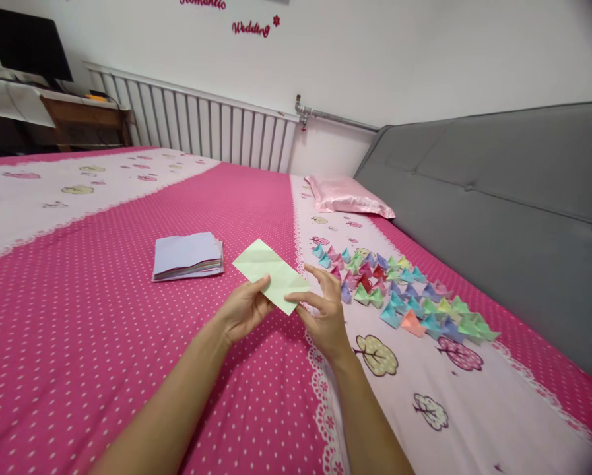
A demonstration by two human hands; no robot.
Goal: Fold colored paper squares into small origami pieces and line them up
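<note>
A pale green sheet of paper [270,269] is held up between both hands above the bed, with faint crease lines across it. My left hand [249,309] pinches its near left edge, thumb on top and the fingers beneath. At the paper's right end, my right hand [323,311] grips the near corner, its index finger raised off the sheet. Left of the hands lies a stack of coloured paper [189,254], a lilac sheet uppermost. Many small folded paper boats [394,290] in several colours stand in loose rows to the right.
A pink dotted bedspread [127,343] with a pale tree-print band covers the bed. At the back right lies a pink satin pillow [348,196] beside a grey padded headboard [498,191]. A white radiator [197,122] runs along the wall; a monitor [26,46] stands on a desk at far left.
</note>
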